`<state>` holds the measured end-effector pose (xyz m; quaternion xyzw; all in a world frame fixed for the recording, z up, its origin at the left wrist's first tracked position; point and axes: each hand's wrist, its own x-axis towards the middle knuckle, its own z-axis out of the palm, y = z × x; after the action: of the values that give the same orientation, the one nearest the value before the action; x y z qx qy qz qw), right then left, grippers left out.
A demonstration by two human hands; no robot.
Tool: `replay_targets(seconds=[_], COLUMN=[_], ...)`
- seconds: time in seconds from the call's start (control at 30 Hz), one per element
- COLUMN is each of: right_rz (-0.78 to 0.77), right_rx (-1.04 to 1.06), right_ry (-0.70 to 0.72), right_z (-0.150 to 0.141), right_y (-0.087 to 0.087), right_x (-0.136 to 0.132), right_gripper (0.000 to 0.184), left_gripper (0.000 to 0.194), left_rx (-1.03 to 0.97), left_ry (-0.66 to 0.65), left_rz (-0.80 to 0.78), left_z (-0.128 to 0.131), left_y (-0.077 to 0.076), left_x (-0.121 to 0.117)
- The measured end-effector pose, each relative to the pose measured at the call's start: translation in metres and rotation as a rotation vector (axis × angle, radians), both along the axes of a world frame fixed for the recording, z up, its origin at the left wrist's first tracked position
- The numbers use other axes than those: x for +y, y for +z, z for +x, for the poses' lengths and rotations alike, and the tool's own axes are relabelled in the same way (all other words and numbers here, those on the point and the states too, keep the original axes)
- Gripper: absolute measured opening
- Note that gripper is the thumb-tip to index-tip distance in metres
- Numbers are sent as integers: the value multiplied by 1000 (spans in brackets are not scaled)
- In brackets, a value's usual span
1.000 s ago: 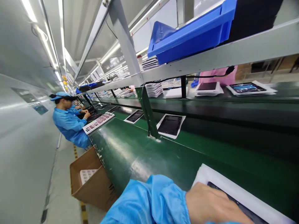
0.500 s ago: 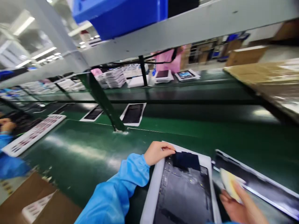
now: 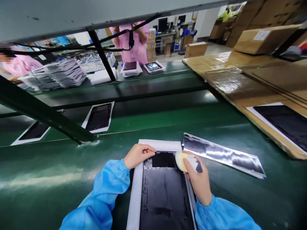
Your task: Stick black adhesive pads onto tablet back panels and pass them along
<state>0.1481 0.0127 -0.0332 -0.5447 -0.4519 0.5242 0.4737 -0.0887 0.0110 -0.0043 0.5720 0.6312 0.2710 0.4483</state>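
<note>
Blue sleeves (image 3: 107, 182) are reaching in from the bottom of the head view, and both bare hands are working over a dark tablet panel (image 3: 164, 195). The panel is lying on a white sheet (image 3: 135, 191) on the green counter (image 3: 48, 172), directly in front of the person. The left hand (image 3: 139, 156) is resting open and flat at the panel's top edge, gripping nothing. The right hand (image 3: 198, 179) is closing narrowly on a pale yellow pad (image 3: 182, 161), pressing it beside a black patch (image 3: 164, 159) near the panel's top. A glossy film strip (image 3: 220, 155) is lying just right of the sheet. Further off, a dark sheet (image 3: 280, 124) is resting on cardboard (image 3: 227, 80), and a person in pink (image 3: 133, 41) is standing beyond the stacked trays (image 3: 64, 72). The step in hand appears to be wiping the panel around the patch, and the next move seems to call for steady pressure from the left hand while the pad travels across the surface.
</note>
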Motion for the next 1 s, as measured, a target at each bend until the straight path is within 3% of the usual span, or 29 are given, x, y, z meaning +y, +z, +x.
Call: replay_targets(seconds=[0.2,0.4,1.0], right_rz=[176,155,322], right_rx=[-164,-168,-322], right_ry=[111,143,155], right_z=[0,0,-1], right_y=[-8,-8,-5], right_x=[-4,-2,-2], right_gripper=[33,36,24], left_gripper=[22,21,24], left_rx=[13,18,61], left_ry=[-21,-24,-49], left_rz=[-30,-29,-41], left_z=[2,3,2], left_y=[-1,-2,-4], left_x=[2,4,6])
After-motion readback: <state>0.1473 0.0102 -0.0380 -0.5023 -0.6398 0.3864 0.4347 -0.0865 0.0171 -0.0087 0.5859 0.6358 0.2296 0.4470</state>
